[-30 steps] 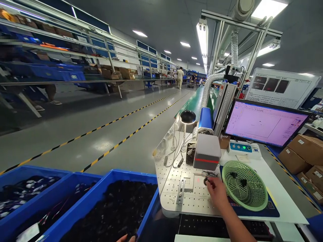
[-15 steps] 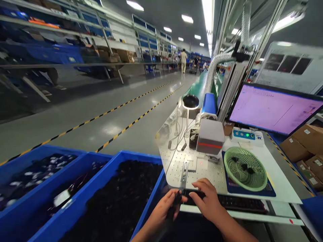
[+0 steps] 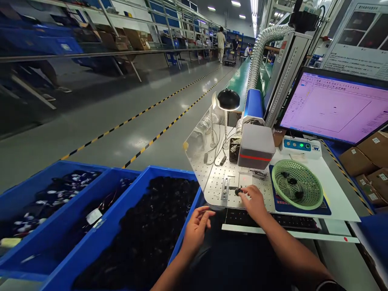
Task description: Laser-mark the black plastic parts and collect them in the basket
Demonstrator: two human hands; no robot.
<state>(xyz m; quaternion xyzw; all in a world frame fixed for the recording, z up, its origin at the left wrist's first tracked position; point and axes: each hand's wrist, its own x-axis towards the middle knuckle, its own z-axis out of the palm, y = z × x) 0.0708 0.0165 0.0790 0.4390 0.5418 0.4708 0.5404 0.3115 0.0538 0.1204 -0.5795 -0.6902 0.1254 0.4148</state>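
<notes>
My right hand (image 3: pixel 254 202) pinches a small black part (image 3: pixel 238 191) over the perforated white plate (image 3: pixel 215 184), beside a metal fixture (image 3: pixel 225 189) and below the grey head of a machine (image 3: pixel 257 145). My left hand (image 3: pixel 196 226) hangs just off the plate's front edge, between the blue bin (image 3: pixel 182 252) and the black keyboard (image 3: pixel 242 218); its fingers are loosely curled and apart, with nothing in them. A green basket (image 3: pixel 313 194) to the right holds a few black parts (image 3: pixel 298 195).
Blue bins of black parts stand at the left. A lamp (image 3: pixel 228 99) rises behind the plate, and a monitor (image 3: pixel 336 105) stands at the right. A control box (image 3: pixel 301 146) sits behind the basket. People (image 3: pixel 221 43) are far off in the aisle.
My right hand has moved forward onto the plate with a black part. My left hand no longer holds the black item and has moved slightly left. The view has tilted down.
</notes>
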